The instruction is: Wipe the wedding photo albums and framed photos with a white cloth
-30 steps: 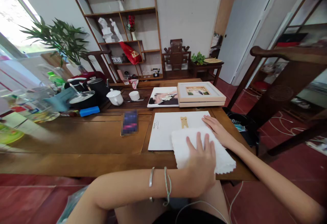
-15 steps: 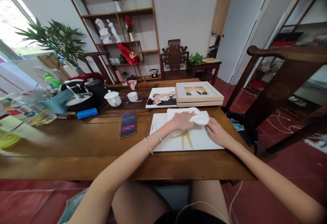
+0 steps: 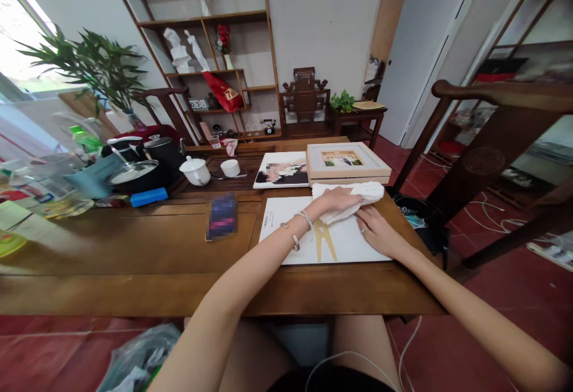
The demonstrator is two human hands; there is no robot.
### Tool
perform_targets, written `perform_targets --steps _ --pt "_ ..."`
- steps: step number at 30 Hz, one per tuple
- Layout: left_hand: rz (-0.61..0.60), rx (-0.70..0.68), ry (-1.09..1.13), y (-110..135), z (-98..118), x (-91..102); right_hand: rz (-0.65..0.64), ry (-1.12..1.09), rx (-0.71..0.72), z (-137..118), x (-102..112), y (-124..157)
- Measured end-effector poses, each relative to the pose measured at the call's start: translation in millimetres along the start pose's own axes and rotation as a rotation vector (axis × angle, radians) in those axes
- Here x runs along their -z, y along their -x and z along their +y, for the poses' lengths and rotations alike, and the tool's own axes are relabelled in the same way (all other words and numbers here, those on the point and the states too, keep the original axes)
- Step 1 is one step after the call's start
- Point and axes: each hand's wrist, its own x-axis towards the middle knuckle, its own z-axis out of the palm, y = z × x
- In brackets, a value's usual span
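A white board (image 3: 290,237), lying flat on the wooden table (image 3: 134,249), has a wooden stand piece (image 3: 323,241) on it. My left hand (image 3: 338,200) presses a white cloth (image 3: 358,196) onto the board's far right corner, fingers flat on the cloth. My right hand (image 3: 378,231) rests open on the board's right edge, palm down, just beside the cloth. Two bracelets sit on my left wrist.
Behind the board lie a framed picture (image 3: 347,162) on a stack and a photo print (image 3: 282,170). A phone (image 3: 221,216) lies mid-table. Cups, a black pot (image 3: 138,174), bottles and a plant crowd the left. A wooden chair (image 3: 492,141) stands at right.
My left hand carried the cloth from the board's near edge up to its far right corner, uncovering the wooden stand piece. My right hand stayed on the board's right edge.
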Motion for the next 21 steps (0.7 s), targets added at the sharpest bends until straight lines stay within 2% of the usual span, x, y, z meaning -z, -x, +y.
perform_targets --steps 6,12,15,21 --pt "-0.016 -0.040 -0.052 10.0 -7.0 8.4 0.017 -0.025 0.003 -0.7 -0.1 -0.3" --pt "-0.042 -0.024 -0.013 32.6 -42.8 22.1 -0.002 -0.028 -0.059 3.7 -3.4 2.5" --pt "-0.001 -0.057 -0.032 46.9 -54.5 16.7 0.001 -0.037 -0.059 7.5 -5.9 3.6" --pt "0.174 -0.082 -0.145 61.5 -61.6 -1.0 -0.005 -0.026 -0.057 8.5 -6.2 3.8"
